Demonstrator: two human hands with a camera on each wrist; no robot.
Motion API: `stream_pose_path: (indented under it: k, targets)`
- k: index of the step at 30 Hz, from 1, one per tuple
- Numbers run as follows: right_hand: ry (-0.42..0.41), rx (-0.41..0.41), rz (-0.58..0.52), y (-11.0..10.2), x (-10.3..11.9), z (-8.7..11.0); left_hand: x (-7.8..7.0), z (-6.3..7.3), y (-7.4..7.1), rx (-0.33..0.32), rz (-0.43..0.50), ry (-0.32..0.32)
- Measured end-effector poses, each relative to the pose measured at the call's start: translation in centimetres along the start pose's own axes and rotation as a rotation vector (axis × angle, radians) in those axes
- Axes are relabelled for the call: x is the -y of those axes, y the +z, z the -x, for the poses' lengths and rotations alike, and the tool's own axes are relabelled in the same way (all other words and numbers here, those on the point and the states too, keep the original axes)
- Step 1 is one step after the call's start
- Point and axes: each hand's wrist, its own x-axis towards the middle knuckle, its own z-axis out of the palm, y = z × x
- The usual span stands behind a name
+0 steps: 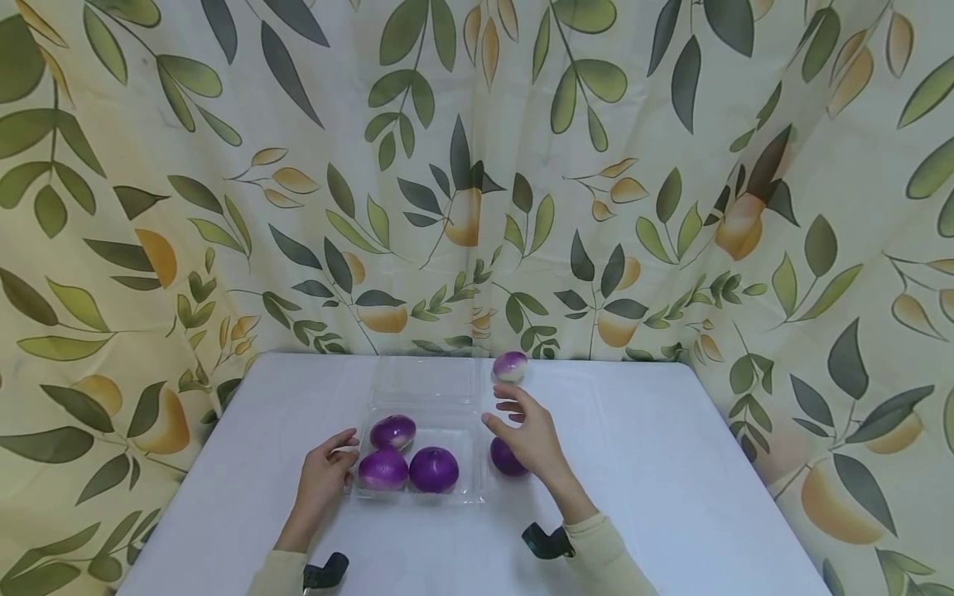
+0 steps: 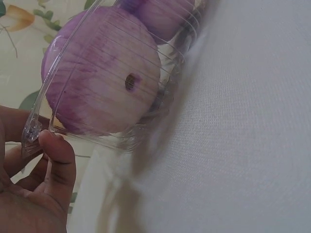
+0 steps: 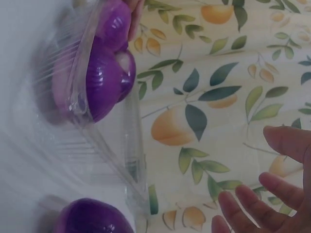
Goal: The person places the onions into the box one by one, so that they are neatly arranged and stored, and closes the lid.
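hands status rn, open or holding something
Left hand: pinching the edge of the clear plastic container.
Right hand: open, holding nothing.

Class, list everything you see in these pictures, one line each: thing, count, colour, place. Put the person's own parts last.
Bulbs in the container: three, purple with paler patches, left and middle of the container
Far loose bulb: one, purple and white, near the table's back edge
Near loose bulb: one, purple, right of the container
Container: one, clear, on the table
Lid: one, clear, open behind the container
Table: one, white, beneath everything
Curtain backdrop: cream with green leaves and orange fruit, behind
Black devices: two, black, at the wrists
Sleeves: two, pale yellow, on the forearms
Left grip: one, bare, pinching the container's left rim
Right grip: one, bare, partly hiding the near loose bulb
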Motion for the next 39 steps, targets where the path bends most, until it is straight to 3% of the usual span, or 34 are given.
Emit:
stream_pose_path:
  k: [23,32,39]
  targets:
    - [0.062,-0.045,0.084,-2.3,-3.4,0.9,0.2,0.0,0.2,-0.019,-0.017,0.032]
    - [0.097,-0.053,0.097,-2.9,-4.5,1.4,0.2,0.0,0.1,0.0,-0.005,-0.006]
    - [0.125,-0.054,0.108,-3.0,-4.9,1.8,0.2,0.0,0.0,-0.012,-0.005,0.008]
